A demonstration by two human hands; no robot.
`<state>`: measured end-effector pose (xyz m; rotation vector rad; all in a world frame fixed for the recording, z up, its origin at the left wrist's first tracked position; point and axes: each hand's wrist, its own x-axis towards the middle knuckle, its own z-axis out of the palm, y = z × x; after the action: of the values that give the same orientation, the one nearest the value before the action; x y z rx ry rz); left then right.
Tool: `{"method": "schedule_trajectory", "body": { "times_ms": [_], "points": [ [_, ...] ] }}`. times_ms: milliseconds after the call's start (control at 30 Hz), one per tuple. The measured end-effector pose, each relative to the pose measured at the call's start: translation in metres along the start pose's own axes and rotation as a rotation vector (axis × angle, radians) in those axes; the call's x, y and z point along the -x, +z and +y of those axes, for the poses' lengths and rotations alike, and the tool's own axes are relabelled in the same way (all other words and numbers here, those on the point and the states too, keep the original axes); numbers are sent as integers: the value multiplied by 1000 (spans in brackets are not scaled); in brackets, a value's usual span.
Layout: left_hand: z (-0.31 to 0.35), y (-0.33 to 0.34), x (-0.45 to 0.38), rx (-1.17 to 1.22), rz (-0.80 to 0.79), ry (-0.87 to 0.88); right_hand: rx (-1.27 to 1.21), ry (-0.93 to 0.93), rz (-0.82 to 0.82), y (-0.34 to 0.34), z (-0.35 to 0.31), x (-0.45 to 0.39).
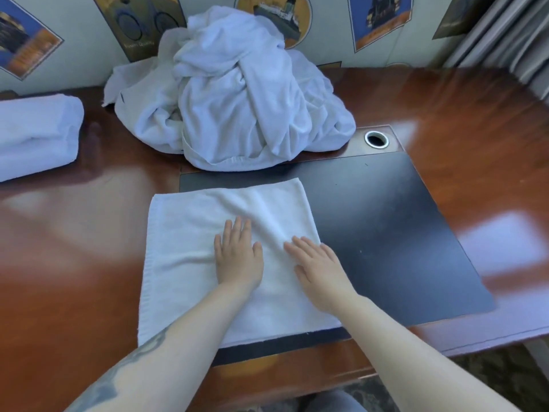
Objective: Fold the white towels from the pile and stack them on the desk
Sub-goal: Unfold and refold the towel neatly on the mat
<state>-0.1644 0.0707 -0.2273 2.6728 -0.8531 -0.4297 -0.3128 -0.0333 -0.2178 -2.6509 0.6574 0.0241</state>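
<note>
Head cam: white towel (190, 251) lies flat on the desk (463, 120), roughly rectangular; its right part overlaps the black desk pad (386, 227), its left part sits on bare wood. Left hand (239, 257) is palm-down on the towel's centre, fingers straight and slightly spread, gripping nothing, just pressing on the cloth. Right hand (319, 272) is also palm-down, fingers extended and angled up-left, flat on the towel near its right edge, with the outer side of the hand over that edge; no grip there either. The two hands are just beside each other, not touching. A soft crease runs through the cloth between and above the hands. Towel pile (237, 93) is a crumpled heap at the back of the desk against the wall, its front edge touching the pad's far edge, close to but apart from the flat towel. Folded towel stack (35, 135) is at the far left of the desk, partly cut by the frame edge, well apart from the flat towel. Round cable grommet (376, 139) sits just right of the pile, behind the pad. Posters (380, 19) on the wall behind; grey curtain (505, 34) top right. Left forearm shows a tattoo (118, 379).
</note>
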Motion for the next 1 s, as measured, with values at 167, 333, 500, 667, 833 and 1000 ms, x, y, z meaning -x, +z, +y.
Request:
{"method": "schedule_trajectory", "body": {
  "times_ms": [167, 333, 500, 667, 833, 1000],
  "points": [
    [0, -3, -30, -17, 7, -115, -99, 161, 179, -31, 34, -51],
    [-7, -4, -62, -33, 101, -157, -223, 38, -43, -65, 54, -155],
    [-16, -2, -80, -75, 91, -165, -409, 104, -355, -65, 62, -224],
    [-13, 6, -82, -148, 91, -188, -423, 86, -554, -72, 72, -251],
    [-15, 7, -82, -152, 102, -177, -282, -12, -750, -81, 76, -256],
    [-15, 9, -82, -170, 110, -163, 84, -152, -621, -83, 78, -265]
  ]
}}
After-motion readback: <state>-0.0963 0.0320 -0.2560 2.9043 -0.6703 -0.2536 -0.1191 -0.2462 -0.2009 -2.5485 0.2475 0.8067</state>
